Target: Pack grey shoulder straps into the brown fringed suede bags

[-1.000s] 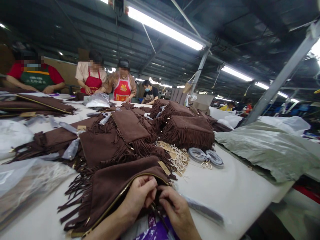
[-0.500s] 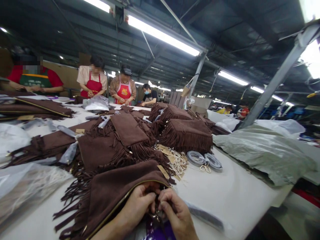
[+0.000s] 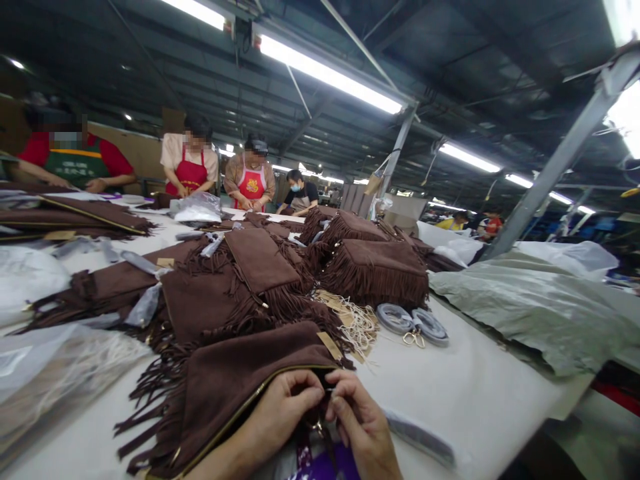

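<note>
A dark brown fringed bag [image 3: 250,367] with a brass zipper along its near edge lies at the front of the table. My left hand [image 3: 287,407] reaches over the zipper edge, its thumb and forefinger pinched together. Beside it, my right hand [image 3: 357,417] is closed in a pinch too, the two sets of fingertips almost meeting at the bag's right end. A thin pale bit shows between them, too small to name. Just below the fingers hangs a gold metal clasp [image 3: 318,427] on a dark strap. A tan paper tag [image 3: 330,345] lies on the bag's corner.
More brown fringed bags [image 3: 377,267] are piled behind. Right of them lie tags with white strings [image 3: 357,327] and wrapped coiled straps [image 3: 395,319]. A long wrapped strip [image 3: 420,437] is near my right hand. Plastic bags [image 3: 55,380] lie left; several co-workers stand across the table.
My fingertips have lifted slightly from the bag's end, and the pale bit between them shows more clearly. The view has shifted a little. At far left, a co-worker's hands have moved apart.
</note>
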Tool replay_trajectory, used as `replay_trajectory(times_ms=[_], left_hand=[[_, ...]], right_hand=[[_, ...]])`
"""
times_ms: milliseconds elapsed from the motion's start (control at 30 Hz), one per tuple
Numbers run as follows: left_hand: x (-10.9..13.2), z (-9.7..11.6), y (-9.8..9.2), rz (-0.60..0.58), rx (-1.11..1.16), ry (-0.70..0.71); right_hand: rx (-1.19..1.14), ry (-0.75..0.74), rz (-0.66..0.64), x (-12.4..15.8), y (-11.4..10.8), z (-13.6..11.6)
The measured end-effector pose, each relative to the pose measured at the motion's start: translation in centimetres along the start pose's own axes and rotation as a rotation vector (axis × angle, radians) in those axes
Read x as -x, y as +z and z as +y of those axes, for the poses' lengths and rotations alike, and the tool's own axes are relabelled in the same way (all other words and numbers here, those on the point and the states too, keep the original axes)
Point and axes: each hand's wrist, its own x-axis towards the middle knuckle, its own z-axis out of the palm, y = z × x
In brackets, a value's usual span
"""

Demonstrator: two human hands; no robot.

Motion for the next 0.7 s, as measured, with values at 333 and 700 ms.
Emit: replay_trajectory(times_ms=[333, 700], left_hand=[[-0.5, -1.7, -0.1, 0.023, -0.015, 0.01], [-0.4, -1.6, 0.5, 0.097, -0.109, 0.008]], right_hand=[[-0.102, 0.198, 0.06, 0.3, 0.9, -1.2], [-0.014, 0.133, 0.047, 0.4, 1.0, -0.9]])
